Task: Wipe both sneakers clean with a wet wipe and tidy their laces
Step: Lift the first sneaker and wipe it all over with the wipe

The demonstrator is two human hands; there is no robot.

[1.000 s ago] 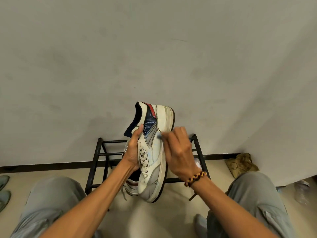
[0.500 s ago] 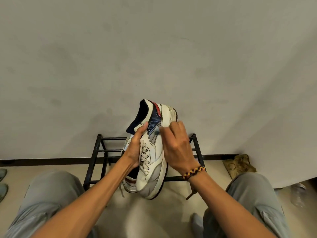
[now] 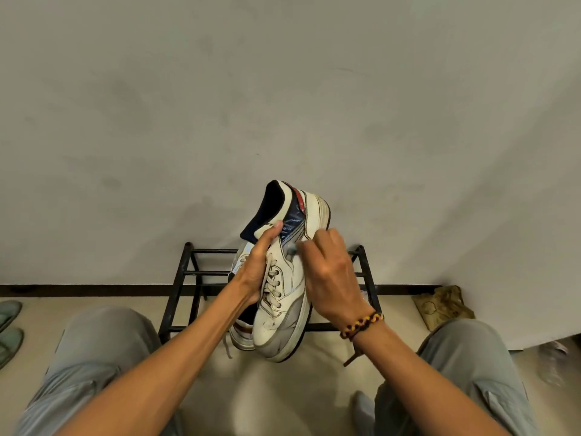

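A white sneaker [image 3: 284, 309] with navy and red heel panels is held up in front of me, heel up and toe toward me. My left hand [image 3: 256, 265] grips it at the tongue and laces, thumb along the collar. My right hand [image 3: 331, 275] presses a small crumpled wet wipe [image 3: 291, 248] against the sneaker's side panel, fingers curled round the wipe. The second sneaker [image 3: 240, 336] sits on the black rack behind the first, mostly hidden, with a lace end hanging down.
A low black metal shoe rack [image 3: 184, 278] stands against the grey wall. My knees in grey trousers [image 3: 94, 350] flank it. Green slippers [image 3: 9, 325] lie at far left, a tan bag [image 3: 443, 305] at right, a clear plastic bottle [image 3: 556, 363] at far right.
The sneaker has been lifted slightly higher. My right hand has slid the wipe along the side panel, from near the heel toward the middle.
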